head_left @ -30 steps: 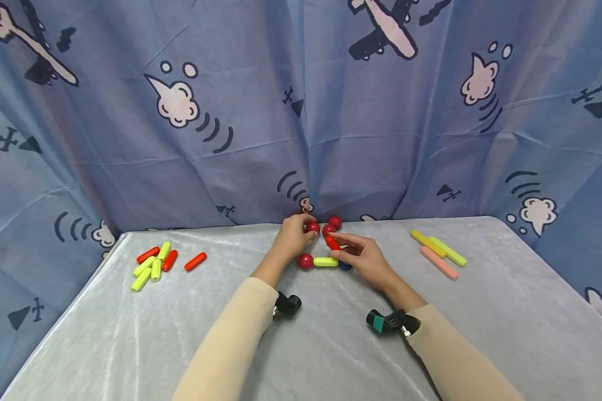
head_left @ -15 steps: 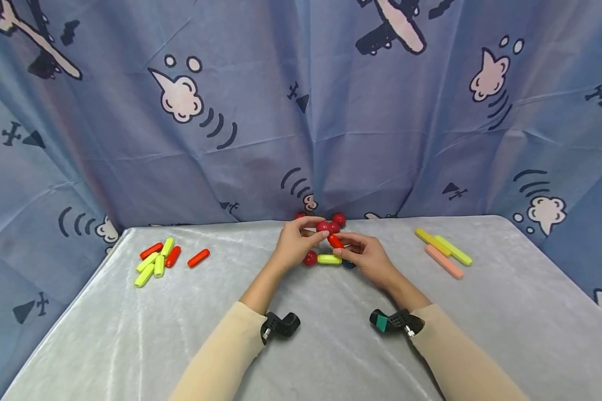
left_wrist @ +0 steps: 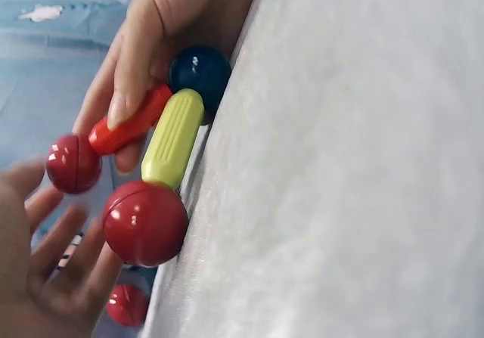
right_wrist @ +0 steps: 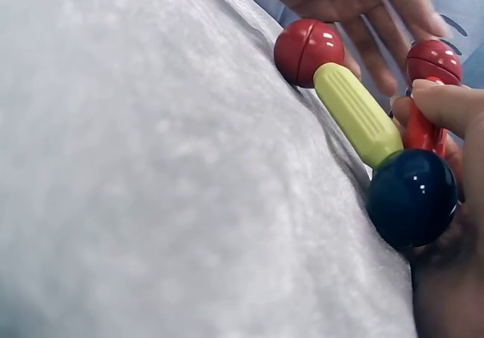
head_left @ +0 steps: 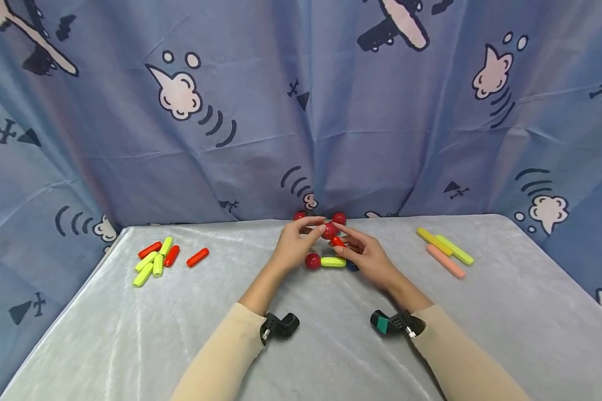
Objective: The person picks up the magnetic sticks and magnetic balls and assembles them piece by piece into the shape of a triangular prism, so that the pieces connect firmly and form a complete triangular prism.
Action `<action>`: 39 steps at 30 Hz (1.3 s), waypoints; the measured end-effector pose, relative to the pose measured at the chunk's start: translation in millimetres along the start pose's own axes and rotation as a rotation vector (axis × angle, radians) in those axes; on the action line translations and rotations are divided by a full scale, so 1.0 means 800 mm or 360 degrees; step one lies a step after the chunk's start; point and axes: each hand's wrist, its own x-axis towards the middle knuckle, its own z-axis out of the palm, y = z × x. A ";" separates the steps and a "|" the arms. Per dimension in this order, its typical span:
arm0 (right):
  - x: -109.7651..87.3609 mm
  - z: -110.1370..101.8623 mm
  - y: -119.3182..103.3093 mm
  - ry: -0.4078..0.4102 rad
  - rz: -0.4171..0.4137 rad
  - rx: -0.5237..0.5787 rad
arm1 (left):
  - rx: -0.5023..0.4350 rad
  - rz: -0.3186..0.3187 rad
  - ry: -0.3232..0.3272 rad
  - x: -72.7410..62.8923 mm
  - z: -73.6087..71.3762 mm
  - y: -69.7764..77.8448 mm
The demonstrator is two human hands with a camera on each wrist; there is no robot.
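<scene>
My right hand [head_left: 363,257] pinches a red magnetic rod [left_wrist: 132,122] between thumb and fingers. A red ball [left_wrist: 73,162] sits at the rod's far end, and its near end meets a dark blue ball [right_wrist: 413,198]. From that blue ball a yellow-green rod [right_wrist: 358,115] runs to another red ball [right_wrist: 308,52], forming a V with the red rod. My left hand [head_left: 292,245] is close beside the red rod's end ball, its thumb tip right at the ball and its fingers extended and spread in the left wrist view [left_wrist: 57,262].
Two more red balls, a left one [head_left: 299,215] and a right one [head_left: 339,218], lie at the table's back edge. Several short yellow-green rods [head_left: 142,275] and red rods [head_left: 198,257] lie at left. Longer yellow and pink rods [head_left: 445,262] lie at right. A curtain [head_left: 261,111] hangs behind.
The left hand has brought a red ball rightward to the end of the red rod, and its fingers now lie looser beside it. The right hand keeps its grip on the rod.
</scene>
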 end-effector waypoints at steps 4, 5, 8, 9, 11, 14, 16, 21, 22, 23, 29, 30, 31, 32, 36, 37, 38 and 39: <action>0.003 0.001 -0.001 -0.0011 0.0022 0.0114 | 0.0174 -0.0049 0.0347 0.004 -0.014 -0.015; 0.003 0.001 -0.002 -0.0017 0.0029 0.0150 | 0.0225 -0.0074 0.0388 0.004 -0.018 -0.019; 0.004 0.001 -0.003 -0.0060 0.0050 0.0237 | 0.0365 -0.0120 0.0312 0.006 -0.029 -0.034; 0.004 0.001 -0.004 -0.0077 0.0055 0.0256 | 0.0401 -0.0122 0.0240 0.007 -0.031 -0.038; 0.005 0.002 -0.004 -0.0109 0.0060 0.0285 | 0.0484 -0.0125 0.0075 0.008 -0.035 -0.043; 0.006 0.003 -0.006 -0.0138 0.0055 0.0318 | 0.0622 -0.0092 -0.0102 0.008 -0.038 -0.047; 0.006 0.004 -0.007 -0.0141 0.0053 0.0327 | 0.0658 -0.0081 -0.0127 0.008 -0.039 -0.048; 0.008 0.005 -0.009 -0.0144 0.0051 0.0330 | 0.0592 -0.0070 -0.0041 0.008 -0.040 -0.048; 0.008 0.005 -0.009 -0.0143 0.0049 0.0328 | 0.0607 -0.0066 -0.0051 0.008 -0.040 -0.048; 0.009 0.005 -0.009 -0.0139 0.0048 0.0328 | 0.0626 -0.0059 -0.0072 0.008 -0.040 -0.048; 0.010 0.005 -0.006 -0.0089 0.0045 0.0339 | 0.0667 -0.0075 -0.0110 0.006 -0.040 -0.047; 0.010 0.005 -0.006 -0.0081 0.0048 0.0346 | 0.0650 -0.0083 -0.0085 0.006 -0.040 -0.046; 0.009 0.004 -0.005 -0.0074 0.0057 0.0352 | 0.0635 -0.0087 -0.0063 0.005 -0.041 -0.045; 0.009 0.004 -0.005 -0.0069 0.0064 0.0356 | 0.0631 -0.0091 -0.0052 0.005 -0.042 -0.042; 0.005 0.001 -0.002 -0.0042 0.0091 0.0363 | 0.0750 -0.0098 -0.0148 0.004 -0.058 -0.027; 0.004 0.000 -0.001 -0.0038 0.0095 0.0356 | 0.0785 -0.0104 -0.0184 0.003 -0.065 -0.022; 0.004 -0.001 -0.001 -0.0034 0.0093 0.0353 | 0.0826 -0.0111 -0.0212 0.003 -0.073 -0.017; 0.003 -0.002 0.000 -0.0030 0.0093 0.0349 | 0.0856 -0.0123 -0.0229 0.002 -0.083 -0.013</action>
